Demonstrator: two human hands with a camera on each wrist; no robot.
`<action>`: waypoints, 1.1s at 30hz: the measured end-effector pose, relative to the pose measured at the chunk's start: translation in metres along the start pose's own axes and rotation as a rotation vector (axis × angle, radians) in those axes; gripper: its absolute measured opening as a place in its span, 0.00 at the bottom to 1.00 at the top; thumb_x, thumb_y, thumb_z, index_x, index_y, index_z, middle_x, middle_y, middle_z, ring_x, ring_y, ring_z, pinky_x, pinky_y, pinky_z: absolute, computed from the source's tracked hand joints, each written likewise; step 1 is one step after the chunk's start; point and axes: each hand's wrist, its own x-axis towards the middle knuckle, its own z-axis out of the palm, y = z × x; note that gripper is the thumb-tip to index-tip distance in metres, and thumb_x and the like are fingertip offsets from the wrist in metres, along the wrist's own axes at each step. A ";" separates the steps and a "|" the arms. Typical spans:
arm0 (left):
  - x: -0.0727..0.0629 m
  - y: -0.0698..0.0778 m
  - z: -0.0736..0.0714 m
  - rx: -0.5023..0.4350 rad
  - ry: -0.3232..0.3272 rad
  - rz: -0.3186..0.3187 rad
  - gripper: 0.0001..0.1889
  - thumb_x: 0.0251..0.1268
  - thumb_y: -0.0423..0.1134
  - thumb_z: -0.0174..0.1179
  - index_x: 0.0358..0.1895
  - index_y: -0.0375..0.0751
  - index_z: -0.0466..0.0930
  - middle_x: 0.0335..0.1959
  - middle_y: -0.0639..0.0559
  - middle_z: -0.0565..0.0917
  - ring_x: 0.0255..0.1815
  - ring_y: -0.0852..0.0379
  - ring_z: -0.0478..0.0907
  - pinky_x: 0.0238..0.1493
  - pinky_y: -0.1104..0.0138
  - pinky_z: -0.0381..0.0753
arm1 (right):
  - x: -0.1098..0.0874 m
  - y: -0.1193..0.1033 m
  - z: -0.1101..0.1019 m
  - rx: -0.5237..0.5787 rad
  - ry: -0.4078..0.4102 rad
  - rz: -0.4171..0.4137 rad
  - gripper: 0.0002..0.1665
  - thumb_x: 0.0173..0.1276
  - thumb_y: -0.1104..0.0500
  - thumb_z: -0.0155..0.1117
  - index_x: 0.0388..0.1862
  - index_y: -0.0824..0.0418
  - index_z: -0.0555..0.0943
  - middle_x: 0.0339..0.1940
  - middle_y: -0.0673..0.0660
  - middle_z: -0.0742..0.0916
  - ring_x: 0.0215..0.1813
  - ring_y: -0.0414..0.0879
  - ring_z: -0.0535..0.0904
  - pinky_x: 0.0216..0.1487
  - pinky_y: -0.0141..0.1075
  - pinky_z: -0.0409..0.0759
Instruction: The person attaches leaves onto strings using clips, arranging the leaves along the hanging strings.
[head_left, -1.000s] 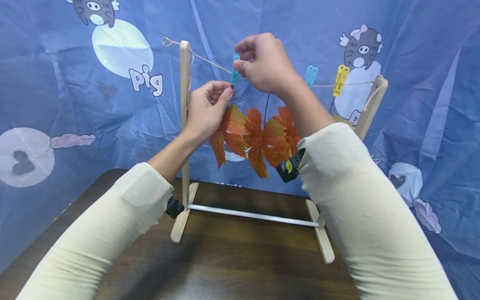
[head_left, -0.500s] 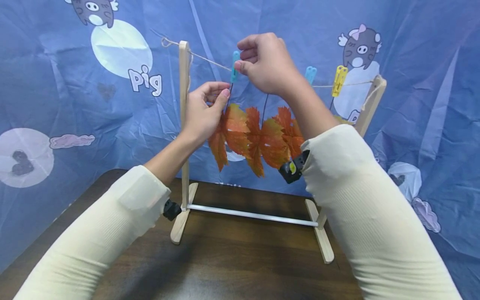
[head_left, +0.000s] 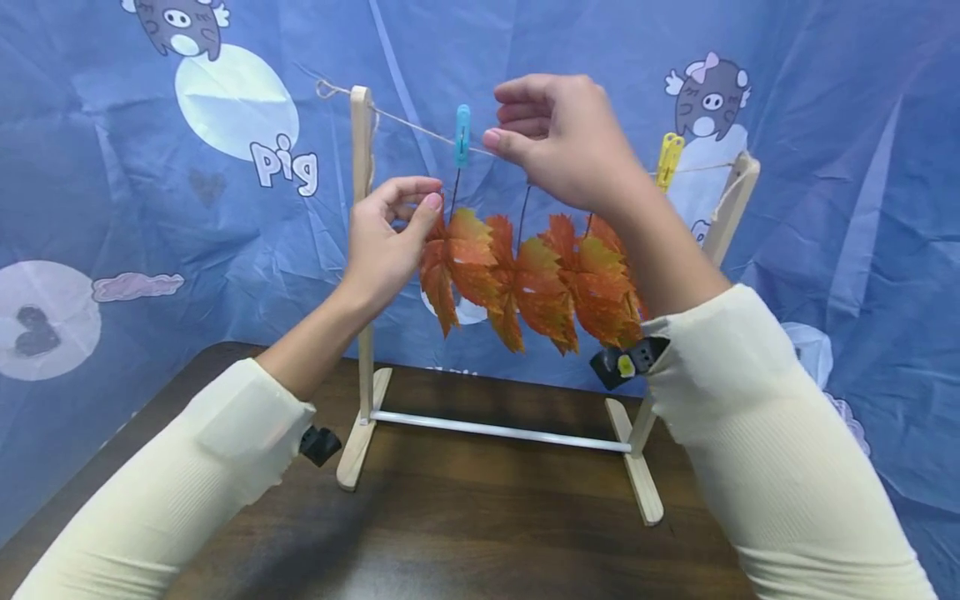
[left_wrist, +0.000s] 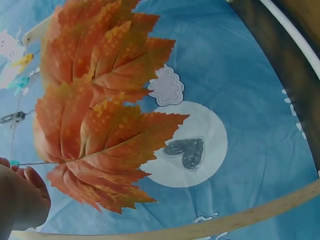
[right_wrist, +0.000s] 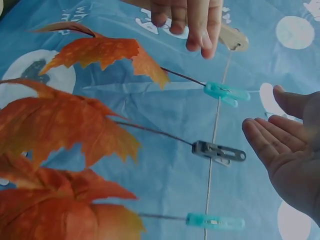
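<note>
A light blue clothespin (head_left: 462,137) sits on the string, and an orange maple leaf (head_left: 468,258) hangs from it by a dark stem. My left hand (head_left: 390,237) is just left of that stem, fingers loosely bent, holding nothing. To the right of the clothespin, my right hand (head_left: 573,142) is held in the air, fingers apart and relaxed. In the right wrist view a grey clothespin (right_wrist: 217,150) and another blue clothespin (right_wrist: 215,221) grip further leaf stems; the right hand hides both in the head view.
The string runs between wooden posts (head_left: 362,250) of a stand, joined low by a white rod (head_left: 495,431). A yellow clothespin (head_left: 669,161) is near the right post. The stand rests on a dark wooden table (head_left: 450,533) before a blue printed cloth (head_left: 847,208).
My right hand has let go of the blue clothespin and moved right. My left hand has left the leaf stem, shifting left and slightly down. The leaf now hangs from the clothespin.
</note>
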 end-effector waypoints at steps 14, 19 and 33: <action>-0.055 -0.005 -0.028 0.097 -0.070 -0.032 0.13 0.75 0.37 0.62 0.55 0.32 0.83 0.40 0.41 0.85 0.33 0.58 0.77 0.30 0.71 0.74 | -0.087 0.039 -0.008 0.050 0.231 -0.227 0.22 0.71 0.62 0.70 0.62 0.65 0.82 0.50 0.60 0.90 0.51 0.48 0.87 0.52 0.27 0.81; -0.078 -0.018 -0.036 0.219 -0.124 -0.030 0.13 0.75 0.38 0.62 0.56 0.36 0.83 0.39 0.46 0.85 0.33 0.57 0.77 0.33 0.69 0.76 | -0.121 0.063 0.004 -0.076 0.429 -0.368 0.17 0.66 0.65 0.74 0.53 0.66 0.87 0.40 0.57 0.92 0.41 0.48 0.89 0.46 0.23 0.77; -0.130 -0.054 -0.050 0.590 -0.302 -0.064 0.10 0.74 0.38 0.62 0.52 0.40 0.85 0.37 0.53 0.86 0.35 0.56 0.80 0.37 0.60 0.80 | -0.190 0.128 0.065 -0.209 0.438 -0.328 0.11 0.67 0.61 0.71 0.45 0.67 0.87 0.37 0.59 0.90 0.39 0.51 0.85 0.42 0.42 0.79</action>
